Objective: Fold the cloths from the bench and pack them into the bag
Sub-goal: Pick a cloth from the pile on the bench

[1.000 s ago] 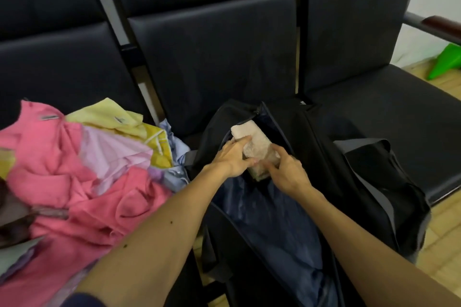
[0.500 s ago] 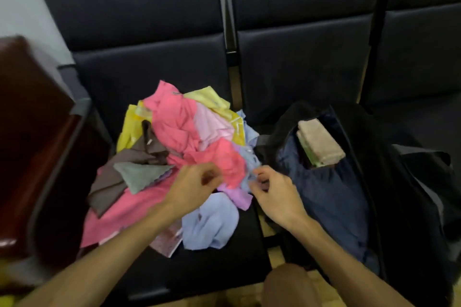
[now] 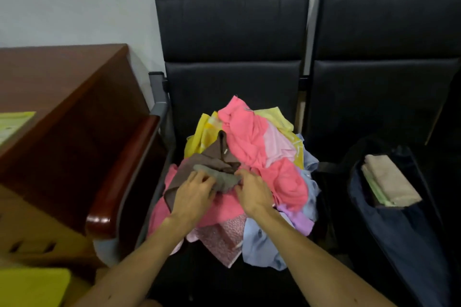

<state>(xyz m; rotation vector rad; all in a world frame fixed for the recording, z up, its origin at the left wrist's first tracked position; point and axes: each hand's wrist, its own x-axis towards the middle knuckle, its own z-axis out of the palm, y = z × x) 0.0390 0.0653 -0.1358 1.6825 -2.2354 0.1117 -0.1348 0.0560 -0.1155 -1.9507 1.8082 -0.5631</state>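
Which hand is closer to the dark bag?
Right. The right hand grips the grey cloth on the pile, left of the bag; the left hand grips it farther left.

A crumpled grey cloth is heaped atop the colourful cloth pile on the bench; folded cloths are packed inside the open dark bag

left hand + right hand | moved: bag → pile | now apparently gripping grey cloth

bench: matt black leather-like | armrest: glossy wood | cloths: soft fabric
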